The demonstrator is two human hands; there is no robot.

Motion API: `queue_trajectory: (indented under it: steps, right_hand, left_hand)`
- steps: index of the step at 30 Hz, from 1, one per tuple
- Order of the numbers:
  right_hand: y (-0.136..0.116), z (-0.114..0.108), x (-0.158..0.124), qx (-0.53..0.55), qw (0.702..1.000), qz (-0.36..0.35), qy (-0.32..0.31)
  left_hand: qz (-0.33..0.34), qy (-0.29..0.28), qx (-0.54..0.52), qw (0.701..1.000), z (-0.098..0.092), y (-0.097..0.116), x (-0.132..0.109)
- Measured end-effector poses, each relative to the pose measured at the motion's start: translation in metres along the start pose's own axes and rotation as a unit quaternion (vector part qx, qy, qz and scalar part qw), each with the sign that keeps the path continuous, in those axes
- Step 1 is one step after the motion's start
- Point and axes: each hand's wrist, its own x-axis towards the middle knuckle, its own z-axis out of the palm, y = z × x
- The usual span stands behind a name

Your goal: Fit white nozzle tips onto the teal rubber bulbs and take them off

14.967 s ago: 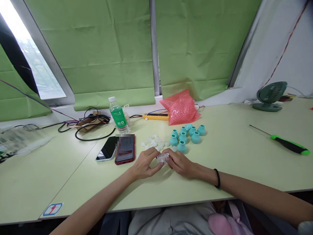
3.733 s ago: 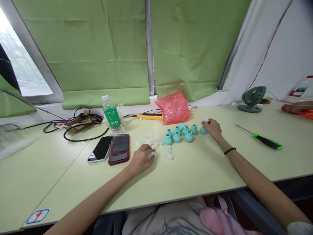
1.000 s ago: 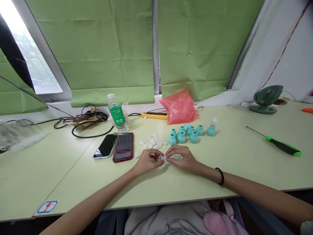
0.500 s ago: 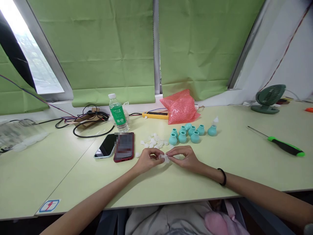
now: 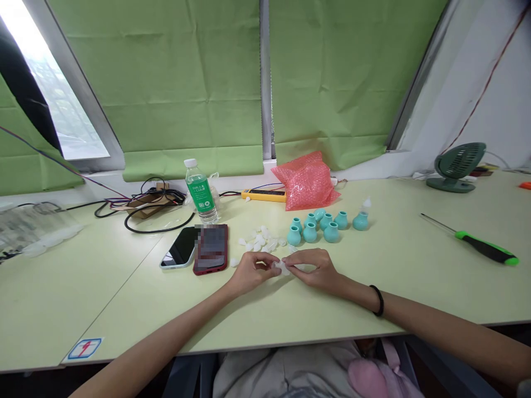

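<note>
Between the fingertips of both hands is a small translucent white plastic piece (image 5: pixel 282 268), partly covered by the fingers. My left hand (image 5: pixel 252 272) pinches it from the left, thumb and fingers closed. From the right, my right hand (image 5: pixel 318 269) pinches it with thumb and forefinger. Just behind the left hand lies a loose pile of similar translucent pieces (image 5: pixel 260 239). Several teal rubber bulbs (image 5: pixel 310 232) with open necks stand behind my right hand. Apart from them, to the right, one teal bulb (image 5: pixel 360 221) carries a translucent pointed nozzle (image 5: pixel 365 205).
Two phones (image 5: pixel 211 249) lie left of the pile, with a water bottle (image 5: pixel 202 193) behind them. A pink bubble-wrap bag (image 5: pixel 309 182) and a yellow tool (image 5: pixel 264 195) rest by the window. Rightward are a screwdriver (image 5: pixel 483 246) and a green fan (image 5: pixel 456 166). Cables (image 5: pixel 160 199) tangle back left.
Both hands stay in nearly the same place, still pinching the translucent piece. The right-hand fingers have shifted slightly around it. The things on the table have not moved.
</note>
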Motion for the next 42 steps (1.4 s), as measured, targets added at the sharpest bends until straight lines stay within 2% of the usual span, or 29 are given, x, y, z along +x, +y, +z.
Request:
queue_trajectory:
  steps: [4, 8, 13, 17, 21, 26, 29, 33, 38, 42]
  right_hand:
    - [0.007, 0.001, -0.003, -0.044, 0.993, -0.107, -0.031]
    - [0.007, 0.001, -0.004, -0.055, 0.989, -0.130, -0.034]
    - [0.000, 0.002, -0.005, -0.024, 0.996, -0.079, -0.023]
    - [-0.005, 0.000, -0.001, 0.028, 0.999, 0.028, -0.029]
    - [-0.004, -0.004, 0.005, 0.102, 0.983, 0.154, -0.005]
    - [0.001, -0.003, 0.005, 0.193, 0.950, 0.244, -0.005]
    - [0.002, -0.002, 0.003, 0.227, 0.935, 0.270, -0.042]
    - [-0.001, -0.001, 0.002, 0.221, 0.927, 0.290, -0.083]
    - [-0.008, -0.004, 0.005, 0.210, 0.931, 0.274, -0.114]
    - [-0.007, -0.006, 0.006, 0.233, 0.924, 0.275, -0.127]
  left_hand:
    - [-0.005, 0.011, 0.014, 1.000, 0.001, 0.001, -0.001]
    - [0.005, 0.020, 0.027, 0.999, 0.003, 0.002, -0.002]
    - [0.053, 0.056, 0.089, 0.993, 0.004, 0.005, -0.006]
    - [0.126, 0.075, 0.173, 0.974, 0.003, 0.009, -0.008]
    - [0.166, 0.078, 0.184, 0.966, 0.003, 0.010, -0.008]
    - [0.189, 0.084, 0.168, 0.964, 0.003, 0.011, -0.008]
    - [0.199, 0.080, 0.161, 0.963, 0.004, 0.013, -0.009]
    - [0.230, 0.070, 0.169, 0.956, 0.005, 0.013, -0.009]
    - [0.278, 0.066, 0.199, 0.937, 0.005, 0.005, -0.010]
    - [0.281, 0.063, 0.211, 0.934, 0.006, 0.002, -0.011]
